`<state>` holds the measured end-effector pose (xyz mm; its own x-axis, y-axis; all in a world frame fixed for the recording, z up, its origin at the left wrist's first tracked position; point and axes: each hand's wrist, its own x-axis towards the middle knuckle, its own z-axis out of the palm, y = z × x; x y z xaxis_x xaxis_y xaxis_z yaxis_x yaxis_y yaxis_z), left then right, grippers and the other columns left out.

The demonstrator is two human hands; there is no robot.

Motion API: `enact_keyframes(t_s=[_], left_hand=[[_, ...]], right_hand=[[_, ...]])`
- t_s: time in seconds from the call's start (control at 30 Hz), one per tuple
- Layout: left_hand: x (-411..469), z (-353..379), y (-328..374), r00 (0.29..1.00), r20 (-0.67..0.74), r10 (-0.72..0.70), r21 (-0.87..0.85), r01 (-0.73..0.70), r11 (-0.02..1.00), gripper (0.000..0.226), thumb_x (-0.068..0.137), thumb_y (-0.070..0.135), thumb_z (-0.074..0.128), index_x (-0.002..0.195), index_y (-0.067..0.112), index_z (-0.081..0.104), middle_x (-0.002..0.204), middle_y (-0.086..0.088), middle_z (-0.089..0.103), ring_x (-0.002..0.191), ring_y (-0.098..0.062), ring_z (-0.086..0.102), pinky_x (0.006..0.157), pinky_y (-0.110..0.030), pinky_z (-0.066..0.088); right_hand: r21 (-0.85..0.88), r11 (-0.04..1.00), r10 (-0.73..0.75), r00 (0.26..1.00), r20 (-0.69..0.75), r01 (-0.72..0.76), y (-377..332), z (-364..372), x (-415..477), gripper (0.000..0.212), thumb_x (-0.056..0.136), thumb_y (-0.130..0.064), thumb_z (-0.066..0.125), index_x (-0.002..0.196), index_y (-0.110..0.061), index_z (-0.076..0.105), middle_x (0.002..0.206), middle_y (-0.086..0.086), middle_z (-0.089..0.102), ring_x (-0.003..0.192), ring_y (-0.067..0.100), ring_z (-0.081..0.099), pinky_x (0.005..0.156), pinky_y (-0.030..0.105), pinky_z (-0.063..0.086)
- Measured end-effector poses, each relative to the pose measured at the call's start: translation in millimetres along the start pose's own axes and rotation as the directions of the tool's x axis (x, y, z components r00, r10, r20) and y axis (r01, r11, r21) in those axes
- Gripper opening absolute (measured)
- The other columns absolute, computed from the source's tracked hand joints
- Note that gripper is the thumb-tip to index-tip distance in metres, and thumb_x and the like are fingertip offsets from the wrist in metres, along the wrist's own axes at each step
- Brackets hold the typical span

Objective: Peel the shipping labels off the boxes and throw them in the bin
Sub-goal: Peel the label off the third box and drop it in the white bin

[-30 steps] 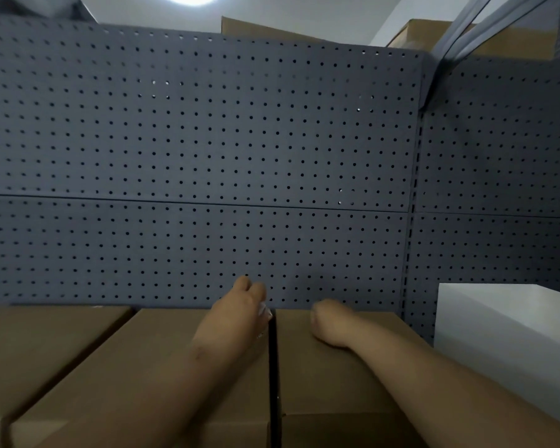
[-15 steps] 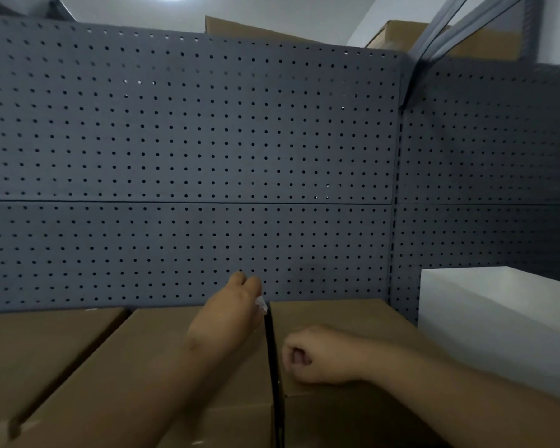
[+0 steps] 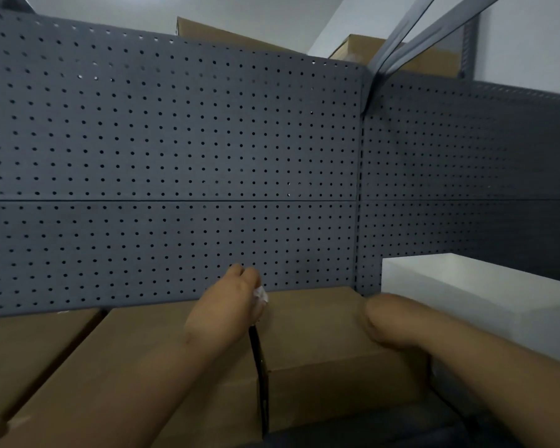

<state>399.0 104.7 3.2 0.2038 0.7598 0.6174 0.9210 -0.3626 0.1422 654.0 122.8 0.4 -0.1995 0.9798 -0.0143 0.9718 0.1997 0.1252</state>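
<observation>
Left hand (image 3: pixel 230 302) fingers pinching white scrap (image 3: pixel 261 294); right hand (image 3: pixel 390 321) blurred on box (image 3: pixel 317 331), grip unclear.

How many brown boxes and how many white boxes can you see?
Brown boxes: 5, three by the hands and two behind the pegboard
White boxes: 1
Total: 6

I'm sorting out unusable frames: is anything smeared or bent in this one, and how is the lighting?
Head view: the right hand is smeared by motion blur; the left hand, pinching a white scrap, is softer than the pegboard but readable. Wide-angle distortion bows the pegboard's top edge. Light is dim and even, with no glare; the white box is brightest.
</observation>
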Motion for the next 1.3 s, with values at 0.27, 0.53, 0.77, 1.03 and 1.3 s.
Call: enact_keyframes(t_s=[0.27, 0.53, 0.77, 1.03, 1.3], left_hand=[[26, 10, 45, 0.991, -0.002, 0.132, -0.027, -0.132, 0.991, 0.026, 0.091, 0.032, 0.053, 0.111, 0.016, 0.052, 0.113, -0.004, 0.052, 0.084, -0.02, 0.058, 0.069, -0.032, 0.05], [81, 39, 134, 0.958, -0.087, 0.273, -0.086, -0.281, 0.956, 0.027, 0.091, 0.035, 0.052, 0.109, 0.015, 0.055, 0.109, -0.004, 0.057, 0.089, -0.022, 0.057, 0.075, -0.035, 0.05], [130, 83, 213, 0.939, -0.137, 0.315, -0.184, -0.337, 0.923, 0.025, 0.088, 0.036, 0.057, 0.107, 0.02, 0.06, 0.103, 0.001, 0.067, 0.099, -0.02, 0.052, 0.074, -0.025, 0.031], [164, 120, 282, 0.975, 0.07, 0.212, -0.507, -0.148, 0.849, 0.022, 0.088, 0.02, 0.06, 0.104, 0.011, 0.047, 0.09, -0.009, 0.064, 0.074, -0.022, 0.058, 0.058, -0.028, 0.042], [180, 153, 320, 0.951, 0.169, 0.259, -0.433, -0.164, 0.886, 0.024, 0.083, 0.022, 0.069, 0.103, 0.008, 0.064, 0.118, -0.008, 0.052, 0.091, -0.025, 0.062, 0.074, -0.024, 0.042]], right_hand=[[-0.015, 0.991, 0.122, 0.938, -0.325, -0.134, 50, -22, -28, 0.019, 0.09, -0.009, 0.047, 0.074, -0.013, 0.055, 0.087, 0.003, 0.051, 0.086, 0.016, 0.049, 0.06, 0.021, 0.037], [0.141, 0.965, 0.262, 0.843, -0.47, -0.222, 118, -31, -51, 0.018, 0.09, -0.019, 0.052, 0.095, -0.011, 0.068, 0.106, 0.006, 0.063, 0.095, 0.022, 0.059, 0.077, 0.029, 0.047], [0.277, 0.901, 0.429, 0.789, -0.439, -0.335, 183, -33, -51, 0.027, 0.09, -0.019, 0.051, 0.095, 0.0, 0.068, 0.099, 0.016, 0.07, 0.089, 0.03, 0.066, 0.077, 0.04, 0.055], [0.47, 0.795, 0.572, 0.73, -0.374, -0.383, 243, -19, -38, 0.016, 0.088, -0.016, 0.048, 0.074, -0.014, 0.056, 0.078, 0.007, 0.063, 0.069, 0.022, 0.055, 0.064, 0.032, 0.048], [0.509, 0.765, 0.596, 0.734, -0.327, -0.394, 276, -5, -31, 0.016, 0.088, -0.018, 0.049, 0.073, -0.015, 0.053, 0.078, 0.006, 0.06, 0.071, 0.022, 0.054, 0.066, 0.032, 0.047]])
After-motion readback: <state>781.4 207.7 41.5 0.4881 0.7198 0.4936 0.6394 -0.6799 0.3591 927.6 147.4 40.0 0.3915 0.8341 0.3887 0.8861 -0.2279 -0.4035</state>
